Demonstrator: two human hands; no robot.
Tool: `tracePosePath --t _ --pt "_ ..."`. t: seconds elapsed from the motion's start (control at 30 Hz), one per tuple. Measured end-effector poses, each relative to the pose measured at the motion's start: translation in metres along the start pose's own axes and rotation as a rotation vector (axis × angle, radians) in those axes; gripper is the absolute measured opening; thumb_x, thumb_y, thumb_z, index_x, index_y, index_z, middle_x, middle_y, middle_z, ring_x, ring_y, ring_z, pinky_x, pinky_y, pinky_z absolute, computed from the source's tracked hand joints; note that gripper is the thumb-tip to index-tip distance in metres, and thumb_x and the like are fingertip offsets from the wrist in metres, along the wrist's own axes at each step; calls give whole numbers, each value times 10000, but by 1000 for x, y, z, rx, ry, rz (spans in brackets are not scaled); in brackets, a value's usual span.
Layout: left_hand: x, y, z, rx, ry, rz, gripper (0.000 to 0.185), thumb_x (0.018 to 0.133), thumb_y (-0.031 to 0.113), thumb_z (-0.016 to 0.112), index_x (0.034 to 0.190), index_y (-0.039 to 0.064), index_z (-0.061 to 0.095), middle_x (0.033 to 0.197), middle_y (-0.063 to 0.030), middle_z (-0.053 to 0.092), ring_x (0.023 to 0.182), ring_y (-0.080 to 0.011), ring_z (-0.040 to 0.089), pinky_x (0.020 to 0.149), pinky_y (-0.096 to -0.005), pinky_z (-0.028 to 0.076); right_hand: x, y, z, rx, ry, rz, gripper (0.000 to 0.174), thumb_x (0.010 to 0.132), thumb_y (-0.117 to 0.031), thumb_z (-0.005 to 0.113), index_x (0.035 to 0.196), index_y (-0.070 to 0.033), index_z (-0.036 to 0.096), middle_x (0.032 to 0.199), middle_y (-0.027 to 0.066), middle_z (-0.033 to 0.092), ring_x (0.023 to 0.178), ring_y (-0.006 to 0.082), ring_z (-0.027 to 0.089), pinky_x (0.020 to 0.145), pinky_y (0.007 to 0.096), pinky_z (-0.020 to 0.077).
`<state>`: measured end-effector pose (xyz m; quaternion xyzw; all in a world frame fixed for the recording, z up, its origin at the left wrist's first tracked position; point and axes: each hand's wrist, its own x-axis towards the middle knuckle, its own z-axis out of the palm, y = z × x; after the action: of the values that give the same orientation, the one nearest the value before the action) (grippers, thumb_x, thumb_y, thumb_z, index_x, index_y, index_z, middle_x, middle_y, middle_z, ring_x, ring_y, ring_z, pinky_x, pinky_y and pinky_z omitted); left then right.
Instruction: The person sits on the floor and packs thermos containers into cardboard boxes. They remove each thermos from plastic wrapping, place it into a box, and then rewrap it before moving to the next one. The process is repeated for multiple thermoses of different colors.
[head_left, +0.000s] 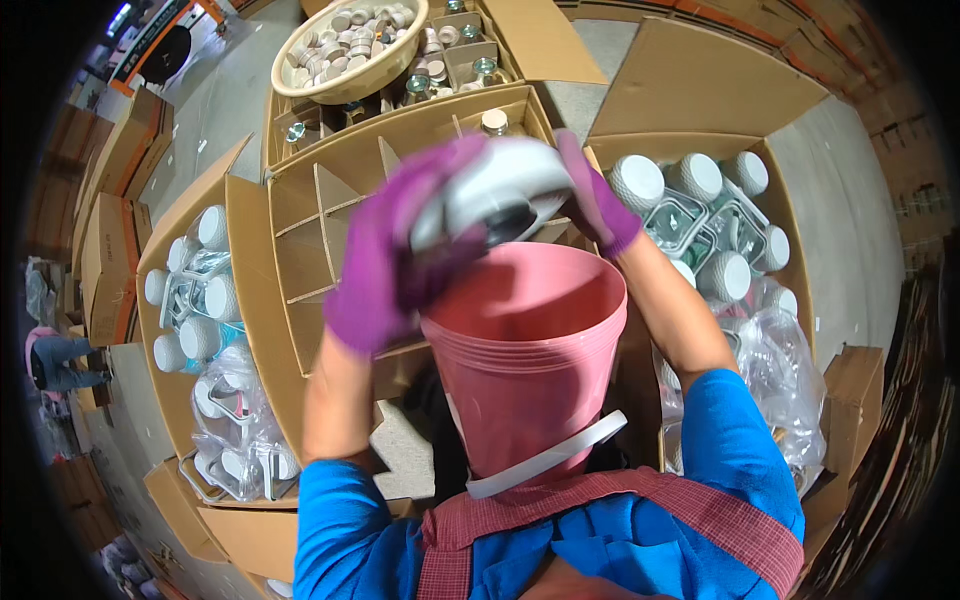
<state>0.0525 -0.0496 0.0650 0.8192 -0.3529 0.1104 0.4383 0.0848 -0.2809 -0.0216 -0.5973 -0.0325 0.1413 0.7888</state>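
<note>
Both my hands wear purple gloves and hold a light grey rounded object (510, 184) with a dark round centre; it is blurred, and its exact kind cannot be told. My left hand (412, 240) grips its left side and underside. My right hand (589, 187) touches its right side. Just below stands an uncovered pink plastic bucket (525, 375), its white handle (547, 457) lowered toward my apron. Behind the hands lies a cardboard box with dividers (300, 195), and a jar with a pale lid (494, 121) stands in one compartment near its back right.
A cream basin (337, 94) of pale lids rests on a box of bottles at the back. Cardboard boxes (255, 300) (787, 225) of white-lidded containers with handles flank me. Plastic bags (780, 367) bulge from the right box. Another person (64, 360) is at far left.
</note>
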Motion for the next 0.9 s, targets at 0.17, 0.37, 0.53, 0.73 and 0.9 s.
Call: tracePosePath --t 0.17,0.37,0.53,0.73,0.9 --pt "-19 -167 14 -471 240 -637 375 962 206 625 1285 16 623 1197 -118 675 1093 -175 626 964 -308 484 171 57 -33 -695 278 -263 410 921 -412 583 1136 -68 641 1048 160 691 922 277 682 872 381 529" --pt "-91 -185 46 96 223 -540 415 953 168 647 1334 23 574 1343 -144 588 1278 -247 540 1065 -342 420 209 156 -80 -1517 219 -244 558 796 -301 743 1306 -174 555 1085 225 619 1081 393 613 922 476 509" --pt "-73 -137 55 -597 147 -641 591 1001 431 516 1397 -8 488 1371 -179 555 1319 -292 498 1091 -391 405 132 61 -58 -1577 223 -569 544 781 -236 758 1305 -227 611 954 132 606 886 326 608 798 418 513" --pt "-4 -105 99 -2047 54 -505 1030 913 796 281 1524 -30 206 1488 -239 378 1279 -396 496 1053 -455 454 -48 -117 66 -1597 144 -1255 607 747 -261 748 1335 -215 602 1075 148 623 944 318 608 771 436 478" --pt "-14 20 25 -1397 144 -204 896 953 737 311 1514 39 276 1373 -186 522 1176 -306 588 1036 -442 486 -146 -140 74 -1275 97 -1022 508 898 -320 640 1342 -77 602 1381 164 574 1253 301 561 1062 418 416"
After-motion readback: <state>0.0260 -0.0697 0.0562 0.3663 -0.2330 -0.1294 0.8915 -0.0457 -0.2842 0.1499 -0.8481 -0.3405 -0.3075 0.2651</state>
